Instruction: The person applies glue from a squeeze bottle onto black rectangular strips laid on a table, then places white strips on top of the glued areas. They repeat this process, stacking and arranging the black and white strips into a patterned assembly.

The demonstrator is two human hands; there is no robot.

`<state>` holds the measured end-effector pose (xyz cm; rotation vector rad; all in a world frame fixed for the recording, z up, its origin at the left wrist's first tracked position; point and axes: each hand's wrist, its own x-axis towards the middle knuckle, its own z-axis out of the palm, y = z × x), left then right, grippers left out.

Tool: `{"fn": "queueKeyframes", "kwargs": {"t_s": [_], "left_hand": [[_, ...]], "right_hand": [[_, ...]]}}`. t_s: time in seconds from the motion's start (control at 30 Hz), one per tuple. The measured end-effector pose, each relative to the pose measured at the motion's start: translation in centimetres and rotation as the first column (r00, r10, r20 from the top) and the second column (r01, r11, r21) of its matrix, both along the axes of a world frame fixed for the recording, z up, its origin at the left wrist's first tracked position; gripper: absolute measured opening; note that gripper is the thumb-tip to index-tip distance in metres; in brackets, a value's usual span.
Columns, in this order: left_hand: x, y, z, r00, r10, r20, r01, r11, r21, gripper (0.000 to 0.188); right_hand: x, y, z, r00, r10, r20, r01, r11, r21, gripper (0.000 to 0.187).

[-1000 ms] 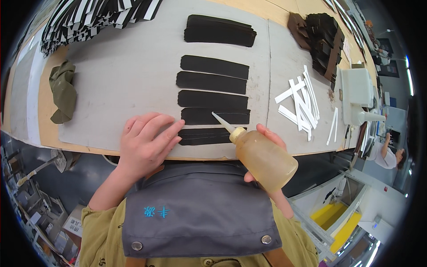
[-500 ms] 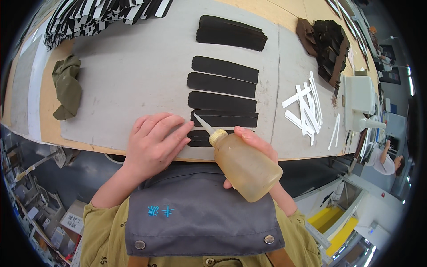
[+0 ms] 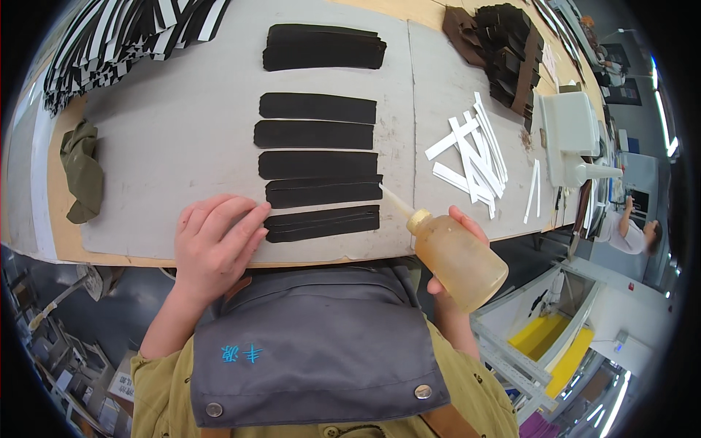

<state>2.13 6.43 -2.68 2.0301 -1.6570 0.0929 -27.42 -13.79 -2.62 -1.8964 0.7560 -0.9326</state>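
My right hand (image 3: pixel 469 228) is wrapped round a translucent, yellowish squeeze bottle (image 3: pixel 461 261) with a long pale nozzle, held tilted. The nozzle's tip is at the right end of a black strip (image 3: pixel 321 192), which has a thin line along its length. My left hand (image 3: pixel 219 244) lies at the left, its fingers stretched toward the left ends of the two nearest strips, with nothing visible in it. The nearest black strip (image 3: pixel 321 223) also shows lengthwise lines. Beyond are several more black strips (image 3: pixel 315 135) in a column, and a thicker black stack (image 3: pixel 323 48) farther off.
White narrow strips (image 3: pixel 473 162) lie scattered on the right of the grey mat (image 3: pixel 175 139). Black and white strips (image 3: pixel 139 40) pile at the far left, above an olive cloth (image 3: pixel 82 171). A dark brown bundle (image 3: pixel 504 55) and a white container (image 3: pixel 569 124) stand right.
The bottle's nozzle has moved from the left end of the second-nearest strip to its right end, my right hand still round the bottle. The whole view has shifted, so the table sits farther left.
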Motion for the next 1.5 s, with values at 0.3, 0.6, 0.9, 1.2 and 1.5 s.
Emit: {"fn": "queueKeyframes", "kwargs": {"t_s": [0.3, 0.6, 0.9, 1.2, 1.5], "left_hand": [[0.1, -0.2, 0.2, 1.0, 0.001, 0.003, 0.0, 1.0, -0.015, 0.031], [0.1, -0.1, 0.2, 1.0, -0.003, -0.018, 0.002, 0.999, -0.036, 0.032], [0.3, 0.4, -0.2, 1.0, -0.004, -0.025, 0.003, 0.999, -0.044, 0.031], [2.6, -1.1, 1.0, 0.995, 0.039, -0.089, -0.023, 0.986, 0.168, 0.053], [2.6, -1.8, 1.1, 0.996, 0.023, -0.081, -0.006, 0.978, 0.21, 0.051]], "right_hand": [[1.1, 0.2, -0.4, 0.992, 0.123, 0.032, -0.123, 0.992, 0.006, 0.115], [5.4, 1.5, 0.4, 0.925, 0.335, 0.179, -0.375, 0.881, 0.288, 0.105], [9.1, 1.7, 0.7, 0.829, 0.551, 0.097, -0.559, 0.806, 0.194, 0.107], [7.5, -0.5, 1.2, 0.921, -0.213, 0.327, -0.043, 0.778, 0.626, 0.129], [2.7, -0.5, -0.5, 0.96, -0.247, 0.129, 0.172, 0.89, 0.423, 0.127]]}}
